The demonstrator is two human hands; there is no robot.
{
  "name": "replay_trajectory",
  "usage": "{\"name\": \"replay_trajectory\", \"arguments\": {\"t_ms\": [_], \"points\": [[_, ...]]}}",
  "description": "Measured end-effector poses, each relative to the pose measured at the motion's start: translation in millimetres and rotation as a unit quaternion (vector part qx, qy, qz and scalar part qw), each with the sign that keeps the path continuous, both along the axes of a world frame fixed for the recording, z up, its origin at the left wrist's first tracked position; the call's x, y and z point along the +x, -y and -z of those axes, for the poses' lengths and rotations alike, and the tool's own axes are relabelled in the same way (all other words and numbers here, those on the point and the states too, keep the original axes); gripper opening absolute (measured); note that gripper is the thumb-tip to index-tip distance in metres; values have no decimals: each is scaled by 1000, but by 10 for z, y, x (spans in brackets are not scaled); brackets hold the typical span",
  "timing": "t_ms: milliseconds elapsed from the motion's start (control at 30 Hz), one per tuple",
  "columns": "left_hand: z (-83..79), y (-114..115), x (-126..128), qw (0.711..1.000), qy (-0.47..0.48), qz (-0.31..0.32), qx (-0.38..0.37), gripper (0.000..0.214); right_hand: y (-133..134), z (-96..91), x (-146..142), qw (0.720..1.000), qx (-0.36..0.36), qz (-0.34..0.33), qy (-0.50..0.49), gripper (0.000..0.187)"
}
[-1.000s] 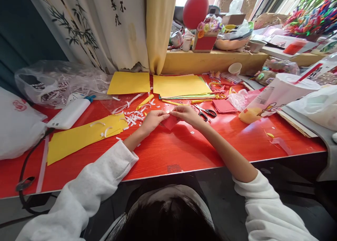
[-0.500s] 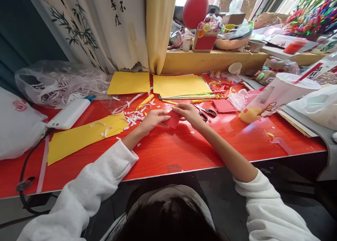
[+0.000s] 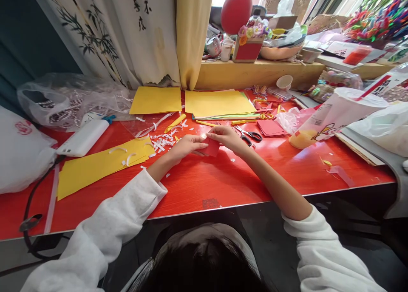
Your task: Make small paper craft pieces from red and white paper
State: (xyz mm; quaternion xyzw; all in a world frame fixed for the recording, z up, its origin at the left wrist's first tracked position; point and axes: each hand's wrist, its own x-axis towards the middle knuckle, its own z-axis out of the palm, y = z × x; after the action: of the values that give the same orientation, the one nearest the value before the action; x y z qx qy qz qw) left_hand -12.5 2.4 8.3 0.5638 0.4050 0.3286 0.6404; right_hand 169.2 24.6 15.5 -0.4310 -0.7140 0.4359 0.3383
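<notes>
A small piece of red paper [image 3: 212, 148] is held just above the red table [image 3: 204, 185], near its middle. My left hand [image 3: 186, 145] pinches its left edge with closed fingers. My right hand [image 3: 227, 137] grips its top right edge, fingers curled over it. White paper scraps [image 3: 162, 142] lie scattered just left of my left hand. Black-handled scissors [image 3: 250, 135] rest on the table right beside my right hand.
Yellow sheets lie at the left [image 3: 102, 163] and at the back [image 3: 219, 103]. A white power bank [image 3: 83, 137] and plastic bags [image 3: 68, 97] sit at the left. A drink cup [image 3: 334, 113], red paper pieces [image 3: 270, 127] and craft clutter fill the right. A red balloon [image 3: 236, 10] stands on the sill.
Both hands have turned and shifted the red paper slightly between the fingers. It sits a little further right than a second ago. The arms stay in the same place.
</notes>
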Motion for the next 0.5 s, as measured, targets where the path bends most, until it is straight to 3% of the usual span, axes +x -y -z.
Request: {"name": "replay_trajectory", "arguments": {"t_ms": [500], "points": [[18,-15,-10,999,-15,-32,-30,32,68,-90,-30,995,-73,60,-9,32]]}}
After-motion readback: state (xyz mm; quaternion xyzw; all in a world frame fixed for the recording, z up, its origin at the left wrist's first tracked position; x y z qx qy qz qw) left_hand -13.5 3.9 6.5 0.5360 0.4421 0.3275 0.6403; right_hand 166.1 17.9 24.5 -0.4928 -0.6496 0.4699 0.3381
